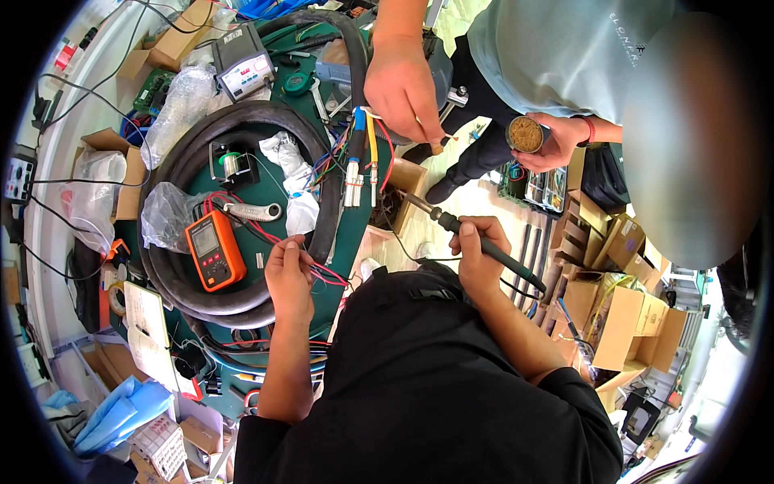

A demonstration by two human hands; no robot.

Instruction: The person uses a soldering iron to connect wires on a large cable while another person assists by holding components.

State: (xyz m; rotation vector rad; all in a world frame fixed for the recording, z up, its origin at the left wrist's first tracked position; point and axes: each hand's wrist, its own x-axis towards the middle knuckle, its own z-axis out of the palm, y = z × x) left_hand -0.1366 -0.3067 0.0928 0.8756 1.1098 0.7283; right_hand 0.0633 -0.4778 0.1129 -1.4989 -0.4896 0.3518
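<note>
In my right hand (pixel 482 260) is a soldering iron (pixel 513 264), its dark green handle gripped by closed fingers and its metal tip pointing up and left. My left hand (pixel 289 282) pinches thin red wires (pixel 329 277) over the table's edge. Across from me, a co-worker's hand (pixel 403 93) holds a thin wire near a thick black cable with white-tipped leads (pixel 353 181). The co-worker's other hand (pixel 555 145) holds a small round tin (pixel 526 135) of brown, grainy material. An orange handheld meter (pixel 216 252) lies left of my left hand.
A thick black hose (pixel 165 266) lies coiled on the green table (pixel 282 89), around a plastic bag (pixel 168 214). A soldering station (pixel 243 68) stands at the back left. An open notebook (pixel 151 327) lies nearer. Cardboard boxes (pixel 617 327) fill the right side.
</note>
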